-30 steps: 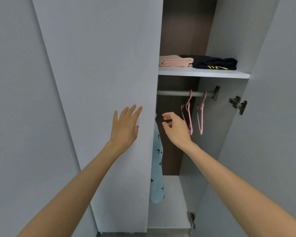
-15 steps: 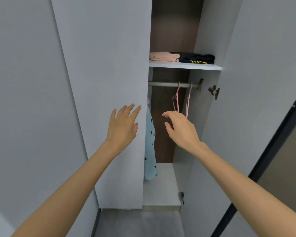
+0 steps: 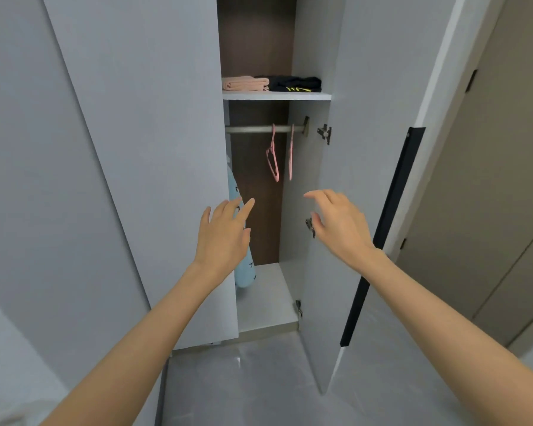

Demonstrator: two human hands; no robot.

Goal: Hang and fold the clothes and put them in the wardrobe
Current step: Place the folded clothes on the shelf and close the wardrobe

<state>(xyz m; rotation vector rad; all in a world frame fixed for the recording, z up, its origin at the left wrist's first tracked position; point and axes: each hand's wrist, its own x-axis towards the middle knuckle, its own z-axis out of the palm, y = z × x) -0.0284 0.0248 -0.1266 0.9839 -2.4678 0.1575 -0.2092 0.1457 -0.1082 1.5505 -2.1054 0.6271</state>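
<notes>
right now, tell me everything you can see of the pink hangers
Two pink hangers hang by their hooks from the metal rail under the shelf, near the rail's right end. They are thin and look like plastic or coated wire. Both are bare, with no clothes on them. They are seen almost edge-on: the left one is turned enough to show its loop, and the right one shows as a narrow line. They hang apart and touch only the rail.

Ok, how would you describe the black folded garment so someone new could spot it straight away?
Look into the open wardrobe, at the white shelf above the hanging rail. Two folded garments lie side by side on it, and the black garment is the right-hand one. Unlike the plain pink garment beside it, it is dark with small yellow marks on its front edge.
</notes>
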